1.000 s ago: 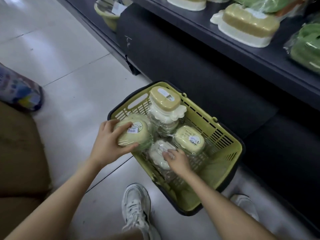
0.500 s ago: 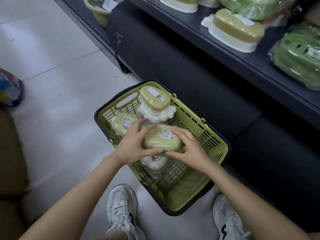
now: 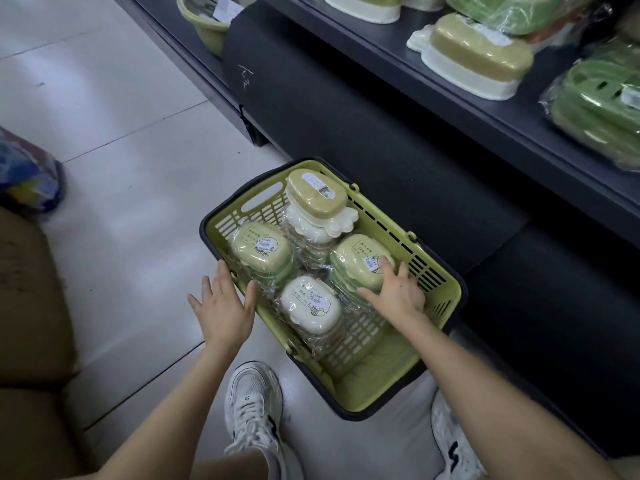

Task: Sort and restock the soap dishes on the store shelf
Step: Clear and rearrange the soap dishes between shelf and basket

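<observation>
Picking step: right hand (image 3: 394, 291) grips a wrapped green soap dish (image 3: 358, 259) in the basket (image 3: 437, 282), left hand (image 3: 221, 306) hovers open; next it likely needs lifting to the shelf (image 3: 388, 46).

1 green basket (image 3: 381, 386) w/ 4 wrapped soap-dish packs: 2 pale-green, i.e. left green pack (image 3: 261, 251) & right green pack (image 3: 356, 261), 1 white pack (image 3: 310, 304), 1 tan-lid pack (image 3: 317, 192). Upper shelf: 2 tan-lid dishes, near tan dish (image 3: 474, 53) & far tan dish (image 3: 363, 8) (cut off), plus 2 clear green bundles, near green bundle (image 3: 599, 105) & far green bundle (image 3: 512, 12). Lower shelf: 1 green basin (image 3: 204, 22).
</observation>
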Demonstrator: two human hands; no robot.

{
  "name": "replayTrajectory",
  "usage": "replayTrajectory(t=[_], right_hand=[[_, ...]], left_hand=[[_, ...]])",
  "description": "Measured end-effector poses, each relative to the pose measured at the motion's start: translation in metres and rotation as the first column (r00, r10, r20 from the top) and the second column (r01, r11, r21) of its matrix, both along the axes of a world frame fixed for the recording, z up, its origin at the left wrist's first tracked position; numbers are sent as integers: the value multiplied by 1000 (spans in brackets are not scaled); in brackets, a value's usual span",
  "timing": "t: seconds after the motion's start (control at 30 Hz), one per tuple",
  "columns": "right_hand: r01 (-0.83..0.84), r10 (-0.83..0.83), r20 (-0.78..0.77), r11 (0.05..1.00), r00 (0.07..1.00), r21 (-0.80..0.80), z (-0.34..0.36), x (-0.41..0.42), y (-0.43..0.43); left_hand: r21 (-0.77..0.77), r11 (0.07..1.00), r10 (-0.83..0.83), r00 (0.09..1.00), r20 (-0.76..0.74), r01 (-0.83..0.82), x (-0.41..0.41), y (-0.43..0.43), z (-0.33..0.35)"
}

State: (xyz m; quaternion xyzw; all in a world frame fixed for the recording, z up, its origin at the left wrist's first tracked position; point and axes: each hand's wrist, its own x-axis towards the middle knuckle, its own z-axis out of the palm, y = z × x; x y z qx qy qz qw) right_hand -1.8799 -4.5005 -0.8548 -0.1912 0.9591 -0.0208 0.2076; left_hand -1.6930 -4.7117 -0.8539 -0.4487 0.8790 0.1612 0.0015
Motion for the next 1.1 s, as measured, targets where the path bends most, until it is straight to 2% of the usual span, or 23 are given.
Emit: replayTrajectory(t=[0.17,0.27,0.33,0.37,0.43,0.47,0.5,0.53,0.57,0.63,0.67,0.73,0.8,0.87,0.93,1.0,1.07,1.1], right_hand=[[-36,11,-124,979,992,-200,62,0,23],[-52,-59,-280,925,958,-375,113,-5,46],[-130,-176,-491,841,853,-526,150,-10,67],[-183,-242,-608,814,756,-551,167,-15,80],[-213,-358,-751,811,554,-544,198,-33,108],[-180,-391,-772,825,502,-535,211,-46,122],[-119,-404,-768,845,497,-521,221,-61,134],[-39,-388,-740,873,549,-486,228,-78,144],[32,-341,-695,908,633,-417,233,-93,153],[65,-217,-579,960,786,-271,239,-119,161],[50,-181,-514,965,838,-257,239,-128,163],[35,-182,-426,943,886,-331,240,-138,167],[13,-211,-403,897,891,-441,240,-141,172],[0,-245,-384,842,890,-539,242,-137,180],[53,-314,-286,753,905,-656,248,-130,189],[152,-371,-118,622,921,-768,259,-123,199],[228,-362,43,487,931,-843,274,-117,211],[259,-339,104,454,935,-853,281,-115,217]], left_hand=[[-30,999,19,995,97,-16,-1,-4,7],[-64,997,52,999,-16,-53,-16,1,23],[-85,996,-13,983,-184,-3,-32,9,41],[-99,994,-76,962,-261,52,-41,16,51],[-142,975,-212,907,-364,171,-61,33,71],[-160,962,-269,876,-400,223,-72,44,82],[-177,946,-324,839,-437,273,-84,55,92],[-195,926,-378,794,-476,324,-96,66,103],[-215,901,-432,740,-516,376,-108,77,115],[-258,846,-524,631,-572,468,-133,102,138],[-279,819,-558,585,-589,501,-144,113,150],[-320,773,-608,496,-620,548,-166,136,171],[-309,747,-614,433,-660,589,-184,157,190],[-245,740,-582,416,-699,626,-199,175,209],[-248,720,-594,390,-704,648,-215,188,223],[-358,663,-683,336,-648,657,-230,196,233],[-479,575,-784,282,-552,663,-243,204,240],[-528,523,-828,254,-500,669,-249,208,243]])
